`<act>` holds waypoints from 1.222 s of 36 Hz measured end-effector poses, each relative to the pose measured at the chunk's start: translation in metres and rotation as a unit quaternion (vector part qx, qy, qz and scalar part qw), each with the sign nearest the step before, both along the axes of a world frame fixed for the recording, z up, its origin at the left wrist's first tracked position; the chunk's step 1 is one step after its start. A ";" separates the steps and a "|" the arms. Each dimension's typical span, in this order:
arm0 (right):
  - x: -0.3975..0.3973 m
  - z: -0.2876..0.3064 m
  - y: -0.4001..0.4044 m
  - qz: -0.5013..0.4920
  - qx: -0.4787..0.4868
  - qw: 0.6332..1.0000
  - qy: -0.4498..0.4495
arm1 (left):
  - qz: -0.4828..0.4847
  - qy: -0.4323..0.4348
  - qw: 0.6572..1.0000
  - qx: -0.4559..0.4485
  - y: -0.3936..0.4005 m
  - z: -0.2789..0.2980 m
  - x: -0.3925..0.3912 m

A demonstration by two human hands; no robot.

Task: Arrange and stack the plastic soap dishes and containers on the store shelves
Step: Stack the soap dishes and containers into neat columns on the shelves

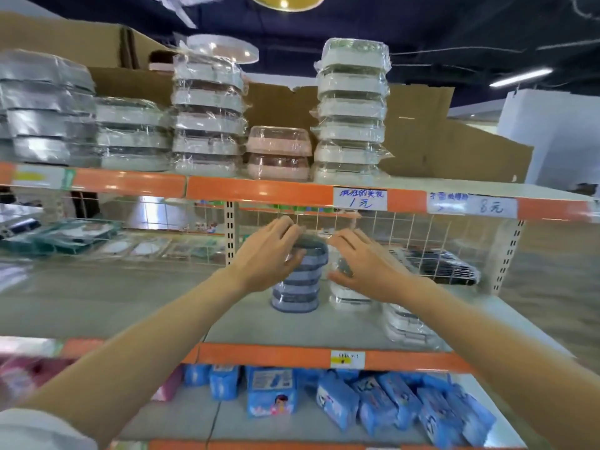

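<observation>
While gripping the blue dish stack [298, 277], left hand [266, 254]; right hand [360, 264] wide beside it

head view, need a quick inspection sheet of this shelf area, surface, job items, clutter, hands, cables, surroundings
surface: grey middle shelf with orange front edge, wire grid at its back.
job's things: blue-grey dish stack upright on the middle shelf; clear wrapped stack right beside it; white stacks and pink dishes on the top shelf.
clutter: blue packets on the lower shelf; dark wrapped items at the right rear.
hands: left hand holds the top of the blue-grey stack; right hand lies on the clear stack, fingers fairly straight, grip blurred.
cables: nothing seen.
surroundings: cardboard boxes behind the top shelf, handwritten price labels, dark ceiling.
</observation>
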State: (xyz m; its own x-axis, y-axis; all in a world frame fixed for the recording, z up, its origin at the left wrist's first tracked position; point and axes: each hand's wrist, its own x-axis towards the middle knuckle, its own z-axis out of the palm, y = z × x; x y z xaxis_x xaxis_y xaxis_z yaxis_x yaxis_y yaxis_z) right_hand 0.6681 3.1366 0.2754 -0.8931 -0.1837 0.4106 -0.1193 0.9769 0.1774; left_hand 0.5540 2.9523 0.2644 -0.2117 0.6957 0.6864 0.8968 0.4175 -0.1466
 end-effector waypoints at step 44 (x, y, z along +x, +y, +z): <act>-0.197 -0.064 0.075 -0.049 -0.146 0.976 -0.154 | 0.161 -0.245 0.951 -0.097 0.048 -0.082 -0.127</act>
